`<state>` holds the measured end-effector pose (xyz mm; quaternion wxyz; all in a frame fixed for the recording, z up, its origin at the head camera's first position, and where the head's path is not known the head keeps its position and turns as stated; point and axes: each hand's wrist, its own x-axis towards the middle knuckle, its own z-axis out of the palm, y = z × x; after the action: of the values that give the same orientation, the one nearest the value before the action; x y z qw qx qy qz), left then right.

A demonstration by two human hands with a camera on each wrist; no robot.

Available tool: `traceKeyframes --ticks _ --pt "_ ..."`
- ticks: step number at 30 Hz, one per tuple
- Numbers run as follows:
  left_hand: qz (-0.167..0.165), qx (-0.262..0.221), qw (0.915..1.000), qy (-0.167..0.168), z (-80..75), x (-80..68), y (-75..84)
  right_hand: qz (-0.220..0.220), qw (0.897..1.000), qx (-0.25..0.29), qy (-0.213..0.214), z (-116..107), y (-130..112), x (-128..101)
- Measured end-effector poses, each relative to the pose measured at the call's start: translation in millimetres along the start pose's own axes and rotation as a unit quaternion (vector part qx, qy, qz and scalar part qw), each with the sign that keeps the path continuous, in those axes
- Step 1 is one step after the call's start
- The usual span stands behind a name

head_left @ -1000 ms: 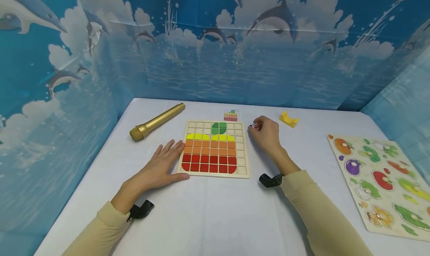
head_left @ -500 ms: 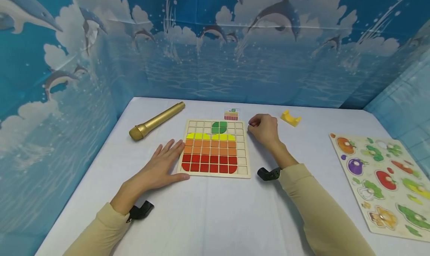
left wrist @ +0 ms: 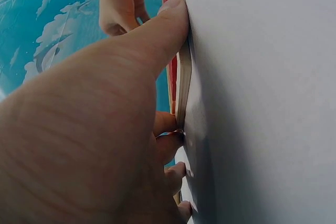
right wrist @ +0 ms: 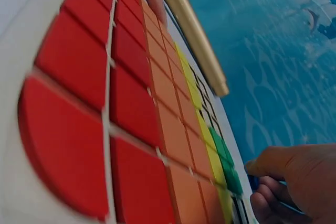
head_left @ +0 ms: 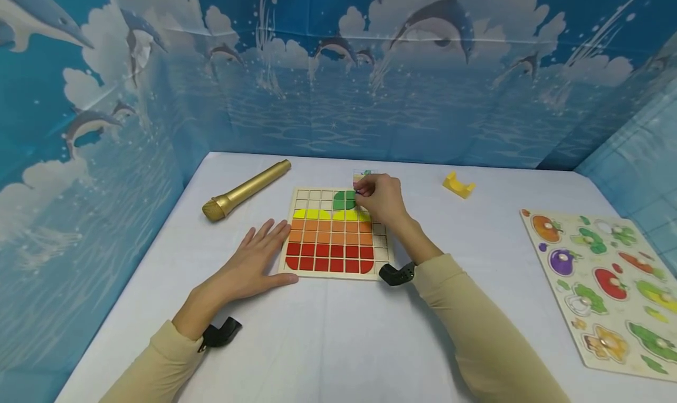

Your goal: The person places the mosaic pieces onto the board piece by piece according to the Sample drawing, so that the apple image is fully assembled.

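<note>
A wooden grid board (head_left: 333,276) lies flat on the table, filled with red tiles (head_left: 322,265), orange tiles (head_left: 317,232), yellow tiles (head_left: 305,215) and green tiles (head_left: 340,201). My left hand (head_left: 254,261) rests along the board's left edge, fingers straight and spread, thumb at the near corner. Over the board's far edge, right beside the green tiles, my right hand (head_left: 383,200) pinches a small dark blue piece (right wrist: 254,182) between thumb and fingers. Most of that piece is hidden by the fingers.
Behind the board lies a small picture card (head_left: 362,174), partly covered by the right hand. A gold microphone (head_left: 248,190) lies at the back left. To the back right sits a yellow curved piece (head_left: 458,185). A vegetable puzzle board (head_left: 573,268) occupies the right side.
My right hand has moved left from the table beside the board to over its far edge, carrying the small dark blue piece. The left hand has stayed in place.
</note>
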<state>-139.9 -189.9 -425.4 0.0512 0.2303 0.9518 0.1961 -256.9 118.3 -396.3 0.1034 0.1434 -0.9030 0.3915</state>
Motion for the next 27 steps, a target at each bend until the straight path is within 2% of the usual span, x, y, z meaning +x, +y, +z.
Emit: traceKeyframes --ticks 7,10,17,27 --pt "0.002 0.001 1.0000 0.002 -1.0 -0.7 -1.3 -0.025 0.997 0.032 -0.063 35.4 -22.4 4.2" --pt "0.003 -0.002 1.0000 0.002 -0.4 -0.7 -1.3 -0.026 0.996 0.029 -0.075 45.1 -27.3 4.3" --pt "0.005 -0.001 1.0000 -0.001 -0.4 1.0 0.4 -0.026 0.997 0.008 -0.070 48.9 -27.0 1.5" --pt "0.004 0.000 1.0000 -0.001 -1.1 -0.1 0.3 -0.019 0.998 0.013 -0.053 53.4 -28.1 0.4"
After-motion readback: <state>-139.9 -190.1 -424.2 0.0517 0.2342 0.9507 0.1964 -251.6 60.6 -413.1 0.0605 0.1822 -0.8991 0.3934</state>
